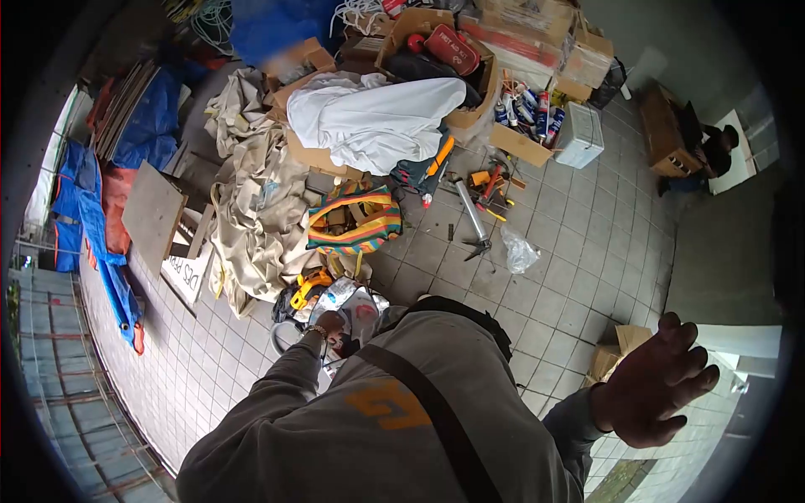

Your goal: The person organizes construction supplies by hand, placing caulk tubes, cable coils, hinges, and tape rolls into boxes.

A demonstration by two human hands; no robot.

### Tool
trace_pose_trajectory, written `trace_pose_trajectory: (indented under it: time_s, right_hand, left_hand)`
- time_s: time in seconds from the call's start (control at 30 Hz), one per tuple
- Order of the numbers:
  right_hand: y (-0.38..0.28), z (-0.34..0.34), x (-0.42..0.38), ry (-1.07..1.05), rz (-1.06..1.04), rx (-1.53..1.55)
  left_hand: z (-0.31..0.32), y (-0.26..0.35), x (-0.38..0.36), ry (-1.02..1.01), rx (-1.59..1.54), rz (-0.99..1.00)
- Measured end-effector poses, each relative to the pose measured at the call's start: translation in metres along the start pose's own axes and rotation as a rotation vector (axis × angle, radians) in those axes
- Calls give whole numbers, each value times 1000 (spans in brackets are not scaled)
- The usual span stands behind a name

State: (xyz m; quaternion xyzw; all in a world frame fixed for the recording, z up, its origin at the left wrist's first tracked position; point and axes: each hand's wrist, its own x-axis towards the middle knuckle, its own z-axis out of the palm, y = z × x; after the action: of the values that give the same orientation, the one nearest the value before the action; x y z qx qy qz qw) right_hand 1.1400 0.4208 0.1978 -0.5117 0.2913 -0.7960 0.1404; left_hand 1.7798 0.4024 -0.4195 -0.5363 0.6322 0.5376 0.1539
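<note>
While the left hand (333,324) is down at the shiny packaging (342,293) on the tiled floor (579,256), near the yellow tool (310,287), the right hand (658,381) is raised well apart, fingers spread and partly curled, with nothing visible in it; whether the left one grips anything, I can't make out. The packaging looks light, soft and thin, probably slippery and easily torn, so a gathered fold should hold better than a flat face.
</note>
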Motion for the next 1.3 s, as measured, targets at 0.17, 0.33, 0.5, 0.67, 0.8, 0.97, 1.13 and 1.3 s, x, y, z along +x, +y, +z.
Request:
trace_pose_trajectory:
  time_s: [0.17,0.33,0.5,0.67,0.8,0.97,1.13,1.3]
  right_hand:
    - [66,163,77,130,-699,737]
    - [120,243,103,-56,-373,1405]
    - [209,279,120,-163,-104,1625]
    - [257,358,186,288,-454,1417]
    - [286,389,199,186,-453,1485]
    - [352,396,194,-162,-467,1469]
    - [404,449,183,-213,-71,1120]
    - [484,546,125,-113,166,558]
  left_hand:
    - [-45,125,-101,281,-766,-499]
    - [5,52,-87,495,-362,56]
    - [-10,108,-104,504,-983,-535]
    - [-52,196,-124,721,-1394,-794]
    - [-55,191,-92,700,-1323,-717]
    - [-2,152,-73,765,-910,-494]
    - [-61,69,-56,776,-446,-254]
    - [-224,-46,-59,426,-50,-155]
